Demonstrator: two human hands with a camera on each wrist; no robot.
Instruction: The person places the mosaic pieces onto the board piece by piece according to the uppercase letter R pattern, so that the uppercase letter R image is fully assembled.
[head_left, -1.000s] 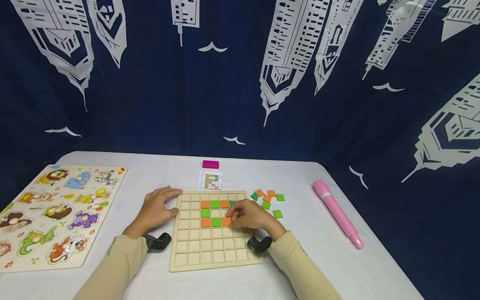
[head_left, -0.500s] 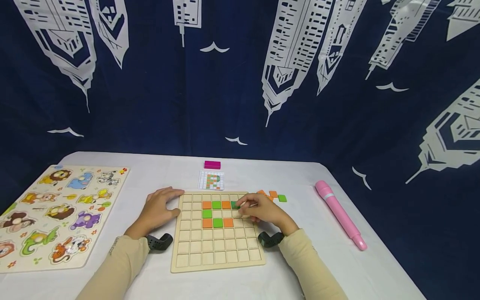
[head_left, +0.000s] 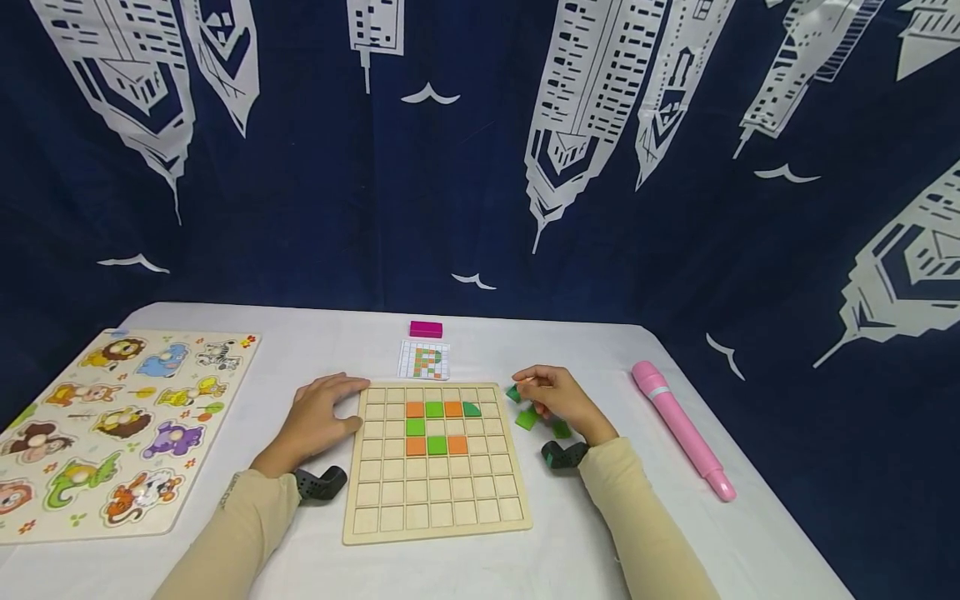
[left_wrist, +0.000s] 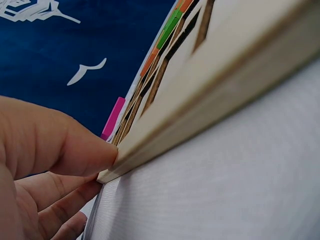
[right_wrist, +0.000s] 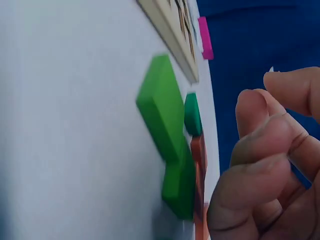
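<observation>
The wooden grid board (head_left: 437,505) lies flat, with orange and green square tiles in its upper cells and a rounded green tile (head_left: 471,410) ending the top row. My left hand (head_left: 318,417) touches the board's left edge near the far corner; in the left wrist view its thumb (left_wrist: 90,155) rests against that edge. To the right of the board, my right hand (head_left: 562,402) hovers over several loose tiles, fingers loosely bent and nothing visible between them. Green tiles (right_wrist: 162,105) show below it in the right wrist view; the orange ones are partly hidden by the fingers.
A small card (head_left: 424,360) with a coloured grid pattern lies behind the board, a magenta block (head_left: 426,329) beyond it. An animal picture puzzle (head_left: 138,433) covers the table's left side. At the right lies a pink pen-shaped tube (head_left: 682,429).
My right hand has moved from the board to the loose tiles at the right, uncovering the rounded green tile and the right-hand cells. My left hand stays at the board's edge.
</observation>
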